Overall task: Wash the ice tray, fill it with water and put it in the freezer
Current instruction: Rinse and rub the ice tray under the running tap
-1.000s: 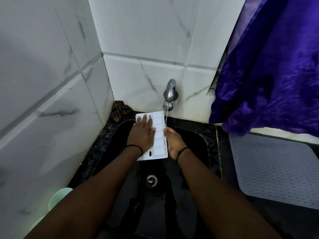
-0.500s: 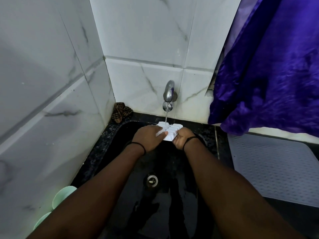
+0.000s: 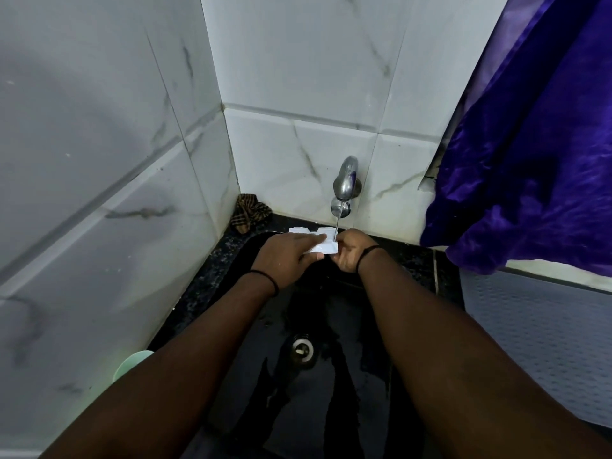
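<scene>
The white ice tray (image 3: 323,241) is held nearly edge-on over the black sink (image 3: 334,369), under a thin stream of water from the chrome tap (image 3: 345,187). My left hand (image 3: 287,256) lies across the tray's left part, fingers stretched over it and covering much of it. My right hand (image 3: 351,250) grips the tray's right end, just beside where the water lands. Only the tray's far edge and right corner show.
A brown checked cloth (image 3: 249,212) lies in the back left corner of the counter. A purple curtain (image 3: 530,154) hangs on the right above a grey dotted mat (image 3: 543,332). A pale green bowl (image 3: 130,364) sits at the lower left. The sink drain (image 3: 302,350) is below my hands.
The tray went from flat and face-up to tilted nearly edge-on, and both hands carried it back toward the tap. My left hand now reaches further across it.
</scene>
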A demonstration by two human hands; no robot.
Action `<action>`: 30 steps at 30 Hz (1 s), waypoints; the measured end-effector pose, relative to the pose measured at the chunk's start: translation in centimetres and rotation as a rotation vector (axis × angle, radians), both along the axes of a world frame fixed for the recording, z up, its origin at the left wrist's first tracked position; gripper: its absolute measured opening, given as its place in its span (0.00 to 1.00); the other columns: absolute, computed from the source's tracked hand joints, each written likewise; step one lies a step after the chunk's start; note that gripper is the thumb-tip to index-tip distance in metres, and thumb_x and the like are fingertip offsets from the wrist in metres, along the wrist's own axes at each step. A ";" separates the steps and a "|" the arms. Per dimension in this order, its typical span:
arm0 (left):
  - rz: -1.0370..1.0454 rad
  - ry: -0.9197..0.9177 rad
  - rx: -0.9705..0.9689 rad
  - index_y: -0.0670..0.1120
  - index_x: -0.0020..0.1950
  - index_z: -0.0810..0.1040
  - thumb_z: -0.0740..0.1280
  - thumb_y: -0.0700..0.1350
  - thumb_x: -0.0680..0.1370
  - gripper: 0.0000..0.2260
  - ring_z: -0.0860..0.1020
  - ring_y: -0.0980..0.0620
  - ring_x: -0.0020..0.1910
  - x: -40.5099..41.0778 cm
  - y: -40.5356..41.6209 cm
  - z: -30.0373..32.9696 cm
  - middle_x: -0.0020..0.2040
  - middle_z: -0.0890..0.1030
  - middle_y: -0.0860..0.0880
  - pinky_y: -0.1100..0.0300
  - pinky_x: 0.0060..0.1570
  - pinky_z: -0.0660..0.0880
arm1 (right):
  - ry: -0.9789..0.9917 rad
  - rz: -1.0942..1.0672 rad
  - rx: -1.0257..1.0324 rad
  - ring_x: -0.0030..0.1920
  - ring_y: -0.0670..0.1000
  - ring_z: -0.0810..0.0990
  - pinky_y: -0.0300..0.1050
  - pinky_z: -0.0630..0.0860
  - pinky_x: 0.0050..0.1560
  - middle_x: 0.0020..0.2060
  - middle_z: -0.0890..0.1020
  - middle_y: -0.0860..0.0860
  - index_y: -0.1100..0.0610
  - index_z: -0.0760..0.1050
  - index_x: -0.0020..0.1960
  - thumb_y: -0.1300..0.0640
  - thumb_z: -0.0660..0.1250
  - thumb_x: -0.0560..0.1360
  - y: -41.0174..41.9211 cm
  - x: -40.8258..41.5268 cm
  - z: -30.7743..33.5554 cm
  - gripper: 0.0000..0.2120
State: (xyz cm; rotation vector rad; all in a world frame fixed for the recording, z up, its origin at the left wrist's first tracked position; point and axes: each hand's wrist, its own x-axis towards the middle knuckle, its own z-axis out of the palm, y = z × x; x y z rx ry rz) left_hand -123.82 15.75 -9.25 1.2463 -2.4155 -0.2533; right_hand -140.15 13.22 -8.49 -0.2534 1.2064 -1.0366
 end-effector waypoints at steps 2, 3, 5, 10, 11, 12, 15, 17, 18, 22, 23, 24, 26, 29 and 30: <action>0.023 -0.065 -0.012 0.54 0.70 0.72 0.61 0.56 0.79 0.19 0.76 0.47 0.62 -0.7 -0.7 0.5 0.64 0.79 0.50 0.54 0.59 0.71 | -0.011 -0.013 -0.006 0.26 0.55 0.83 0.43 0.81 0.29 0.38 0.81 0.63 0.68 0.73 0.53 0.69 0.46 0.82 -0.4 -0.2 -0.1 0.17; 0.025 -0.085 -0.017 0.55 0.70 0.72 0.60 0.56 0.79 0.19 0.77 0.47 0.60 -1.2 -1.1 0.8 0.62 0.79 0.50 0.54 0.56 0.72 | -0.014 -0.027 -0.008 0.23 0.54 0.81 0.41 0.79 0.25 0.33 0.81 0.62 0.68 0.73 0.48 0.69 0.47 0.82 -0.4 -0.5 -0.1 0.16; 0.023 -0.111 -0.014 0.57 0.69 0.72 0.59 0.58 0.79 0.19 0.78 0.46 0.58 -2.4 -1.7 1.4 0.61 0.80 0.51 0.53 0.54 0.73 | -0.018 -0.052 0.002 0.22 0.54 0.81 0.39 0.78 0.24 0.27 0.81 0.60 0.68 0.73 0.44 0.69 0.49 0.82 -0.7 -1.5 -0.5 0.15; 0.022 0.022 0.131 0.60 0.63 0.76 0.64 0.60 0.76 0.17 0.79 0.49 0.58 -4.4 -2.0 1.2 0.58 0.82 0.51 0.54 0.57 0.74 | -0.073 -0.044 0.024 0.23 0.57 0.82 0.40 0.78 0.23 0.27 0.82 0.62 0.71 0.73 0.44 0.68 0.47 0.82 0.0 -3.7 -1.0 0.18; 0.029 0.091 0.169 0.60 0.61 0.78 0.66 0.60 0.74 0.16 0.79 0.51 0.57 -4.3 -1.9 1.1 0.57 0.83 0.52 0.55 0.57 0.75 | -0.091 -0.042 0.026 0.23 0.58 0.82 0.41 0.78 0.23 0.27 0.82 0.62 0.71 0.73 0.45 0.68 0.47 0.82 0.0 -3.9 -1.0 0.17; 0.032 0.163 0.199 0.60 0.59 0.80 0.68 0.60 0.73 0.15 0.80 0.53 0.56 -4.2 -1.8 0.9 0.55 0.83 0.53 0.55 0.57 0.75 | -0.099 -0.040 0.022 0.23 0.58 0.82 0.42 0.78 0.22 0.27 0.82 0.62 0.71 0.73 0.46 0.69 0.47 0.82 0.1 -3.9 -1.0 0.17; 0.072 0.335 0.255 0.54 0.51 0.84 0.65 0.60 0.75 0.15 0.82 0.54 0.49 -3.1 -1.6 0.4 0.48 0.85 0.51 0.55 0.52 0.77 | -0.079 -0.052 0.008 0.24 0.57 0.82 0.44 0.78 0.22 0.31 0.83 0.62 0.69 0.72 0.55 0.71 0.47 0.81 -0.1 -3.4 -0.9 0.15; 0.189 0.364 0.298 0.49 0.47 0.85 0.60 0.61 0.77 0.20 0.82 0.50 0.46 -2.1 -2.0 0.1 0.45 0.85 0.48 0.54 0.49 0.77 | -0.024 -0.033 0.008 0.30 0.56 0.82 0.44 0.80 0.27 0.44 0.82 0.61 0.64 0.70 0.62 0.71 0.49 0.82 0.3 -3.1 -1.1 0.15; 0.253 0.362 0.340 0.47 0.44 0.84 0.60 0.60 0.78 0.20 0.82 0.47 0.46 -1.8 -2.2 0.0 0.45 0.85 0.46 0.54 0.49 0.76 | 0.063 0.021 -0.001 0.34 0.55 0.81 0.45 0.80 0.32 0.48 0.80 0.60 0.62 0.70 0.63 0.70 0.51 0.82 0.5 -3.0 -1.3 0.15; 0.433 0.654 0.961 0.50 0.42 0.78 0.61 0.66 0.75 0.20 0.80 0.45 0.44 -1.7 -1.1 0.2 0.46 0.81 0.42 0.58 0.39 0.72 | 0.977 0.424 -0.224 0.42 0.55 0.78 0.44 0.73 0.45 0.43 0.79 0.57 0.61 0.78 0.52 0.64 0.61 0.78 2.8 -1.2 -1.6 0.08; 0.435 0.721 1.143 0.50 0.48 0.77 0.61 0.70 0.72 0.23 0.80 0.45 0.45 -1.9 -0.4 0.1 0.48 0.81 0.43 0.57 0.38 0.74 | 1.181 0.515 -0.308 0.44 0.56 0.79 0.44 0.71 0.44 0.44 0.81 0.58 0.61 0.79 0.48 0.62 0.61 0.78 4.0 -0.2 -1.5 0.08; 0.434 0.750 1.234 0.50 0.51 0.77 0.63 0.71 0.70 0.26 0.80 0.44 0.45 -2.3 0.1 -0.3 0.48 0.81 0.43 0.55 0.40 0.76 | 1.353 0.584 -0.380 0.46 0.58 0.80 0.44 0.72 0.44 0.45 0.83 0.59 0.60 0.79 0.48 0.59 0.61 0.78 5.4 1.0 -1.4 0.09; 0.512 0.862 1.214 0.43 0.51 0.78 0.69 0.61 0.72 0.21 0.80 0.41 0.43 -3.1 0.6 -1.1 0.47 0.81 0.38 0.49 0.45 0.78 | 1.546 0.647 -0.519 0.49 0.61 0.82 0.47 0.76 0.46 0.48 0.83 0.59 0.57 0.78 0.53 0.55 0.59 0.79 8.1 2.9 -1.9 0.10; 0.660 0.986 0.989 0.32 0.59 0.76 0.64 0.35 0.77 0.12 0.79 0.38 0.51 -3.2 1.3 -2.0 0.55 0.79 0.35 0.44 0.56 0.75 | 1.514 0.648 -0.637 0.50 0.60 0.82 0.48 0.77 0.48 0.48 0.84 0.57 0.55 0.80 0.54 0.56 0.59 0.79 11.3 3.9 -2.9 0.11; 0.643 1.067 0.996 0.32 0.62 0.74 0.61 0.31 0.77 0.14 0.78 0.39 0.51 -2.9 1.7 -2.2 0.55 0.78 0.36 0.43 0.57 0.74 | 1.510 0.598 -0.626 0.51 0.59 0.82 0.47 0.76 0.50 0.49 0.84 0.55 0.55 0.81 0.53 0.56 0.59 0.79 11.8 3.4 -3.2 0.12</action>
